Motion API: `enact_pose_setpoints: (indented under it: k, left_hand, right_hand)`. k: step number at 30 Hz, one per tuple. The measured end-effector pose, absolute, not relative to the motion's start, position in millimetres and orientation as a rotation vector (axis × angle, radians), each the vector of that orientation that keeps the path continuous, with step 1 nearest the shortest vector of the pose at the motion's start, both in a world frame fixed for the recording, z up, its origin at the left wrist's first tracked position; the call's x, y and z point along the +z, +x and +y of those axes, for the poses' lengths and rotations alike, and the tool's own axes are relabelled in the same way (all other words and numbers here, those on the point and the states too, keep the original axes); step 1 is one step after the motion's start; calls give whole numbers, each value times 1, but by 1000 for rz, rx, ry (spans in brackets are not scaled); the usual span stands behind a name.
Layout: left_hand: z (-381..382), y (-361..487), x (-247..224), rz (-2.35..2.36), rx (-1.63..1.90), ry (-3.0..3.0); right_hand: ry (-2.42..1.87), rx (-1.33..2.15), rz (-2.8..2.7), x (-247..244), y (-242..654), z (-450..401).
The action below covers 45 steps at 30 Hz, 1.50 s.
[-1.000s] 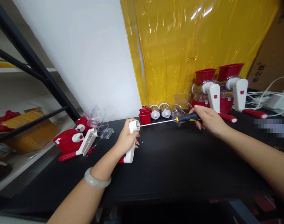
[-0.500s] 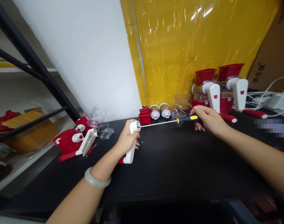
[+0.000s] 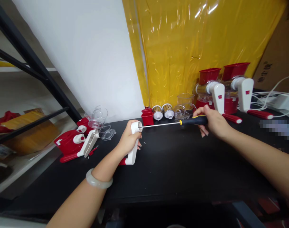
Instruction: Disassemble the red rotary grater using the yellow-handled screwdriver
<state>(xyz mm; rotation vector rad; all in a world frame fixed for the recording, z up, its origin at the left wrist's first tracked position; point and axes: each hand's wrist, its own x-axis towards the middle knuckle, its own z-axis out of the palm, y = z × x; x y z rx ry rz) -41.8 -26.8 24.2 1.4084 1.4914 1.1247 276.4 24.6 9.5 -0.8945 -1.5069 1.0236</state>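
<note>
The left hand (image 3: 129, 139) hides the crank's (image 3: 132, 152) middle; the screwdriver's (image 3: 181, 122) tip sits unseen inside. Near the table's (image 3: 172, 164) right edge, an item (image 3: 280, 127) is pixelated.

Left hand (image 3: 129, 138) and right hand (image 3: 213, 122) are curled.

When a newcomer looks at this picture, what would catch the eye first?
Probably the glossy yellow sheet, hanging across the back from centre to right. Next, the screwdriver in the right hand, its tip at the round opening of the white crank in the left hand. Two red-and-white crank machines stand at the rear right.
</note>
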Motion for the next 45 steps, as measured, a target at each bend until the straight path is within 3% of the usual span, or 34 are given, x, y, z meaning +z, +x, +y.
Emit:
enact_pose_setpoints:
  k: [5, 14, 20, 28, 35, 41, 45]
  left_hand:
    - [-26, -43, 24, 1482, 1128, 1405]
    - [-25, -43, 22, 1461, 1136, 1418]
    - [-25, -45, 24, 1448, 1168, 1403]
    - [-23, -48, 24, 1448, 1219, 1371]
    - [-23, -47, 25, 1453, 1216, 1385]
    - [-24, -46, 23, 1448, 1195, 1397]
    - [-27, -43, 24, 1441, 1195, 1405]
  right_hand:
    - [-825, 849, -1458, 10, 279, 29]
    - [-628, 1047, -1401, 16, 280, 26]
    - [-948, 931, -1578, 10, 287, 30]
    - [-607, 890, -1560, 10, 281, 27]
    - [-917, 843, -1558, 3, 286, 30]
    - [-525, 1068, -1330, 9, 280, 26]
    - [-582, 1013, -1376, 10, 279, 25]
